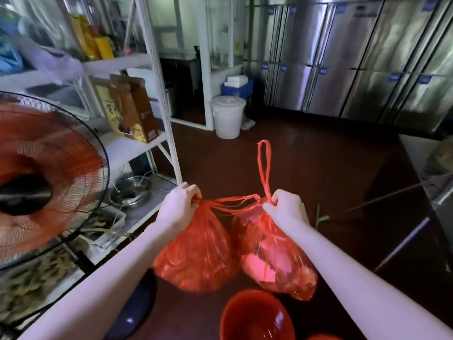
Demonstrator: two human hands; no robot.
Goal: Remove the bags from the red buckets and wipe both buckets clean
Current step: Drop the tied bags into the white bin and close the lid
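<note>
Red bucket (256, 319) sits nearest, mouth up, no bag in it. A bit of red rim (323, 336) peeps in at the bottom edge, prob the 2nd bucket, can't be sure. Just past them 2 full bags hang in the air, long way up-down, each right under a fist. Left hand (182, 202) curls tight round the left bag (196, 253) handles. Right hand (285, 207) pinches the right bag (277, 253) handles, one loop (264, 165) sticking up. Thin strands run fist to fist. Bags are out, so I think next they go down on the floor (306, 155), freeing both hands to wipe. Far back: 1 white tub (228, 119) w/ lid, steel fridge doors (343, 69)
</note>
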